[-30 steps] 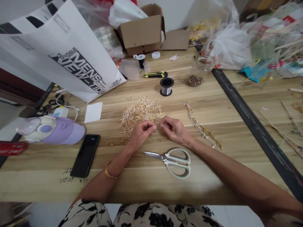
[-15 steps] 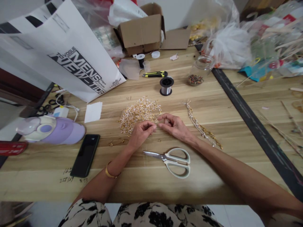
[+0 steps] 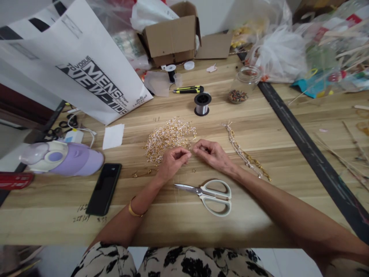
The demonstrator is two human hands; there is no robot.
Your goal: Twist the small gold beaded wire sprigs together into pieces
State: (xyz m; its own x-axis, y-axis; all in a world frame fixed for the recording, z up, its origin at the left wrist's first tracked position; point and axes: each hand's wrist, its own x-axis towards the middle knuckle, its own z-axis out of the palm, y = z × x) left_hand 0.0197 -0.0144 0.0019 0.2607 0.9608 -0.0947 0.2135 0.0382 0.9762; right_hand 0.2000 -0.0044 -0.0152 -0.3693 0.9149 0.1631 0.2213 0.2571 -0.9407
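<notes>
My left hand point(image 3: 173, 163) is pinched closed at the near edge of a pile of small gold and clear beads point(image 3: 167, 137). Facing it, fingertips almost meeting, my right hand point(image 3: 210, 153) is pinched closed too. Whatever sits between the fingertips is too fine to make out. Just below the hands lie scissors point(image 3: 215, 197) with pale handles, blades pointing left. A small ring point(image 3: 193, 170) rests on the wood between hands and scissors. Silver and gold beaded strands point(image 3: 245, 156) lie to the right of my right hand.
Behind the pile stand a wire spool point(image 3: 202, 104), a yellow-black box cutter point(image 3: 188, 89) and a glass jar point(image 3: 241, 86) holding beads. A phone point(image 3: 103, 189) and a purple bottle point(image 3: 69, 158) are at left, near a large white paper bag point(image 3: 95, 65). A cardboard box point(image 3: 171, 38) stands at the back.
The thumb and forefinger of my right hand have come together from a wider spread. My left hand stays almost where it was.
</notes>
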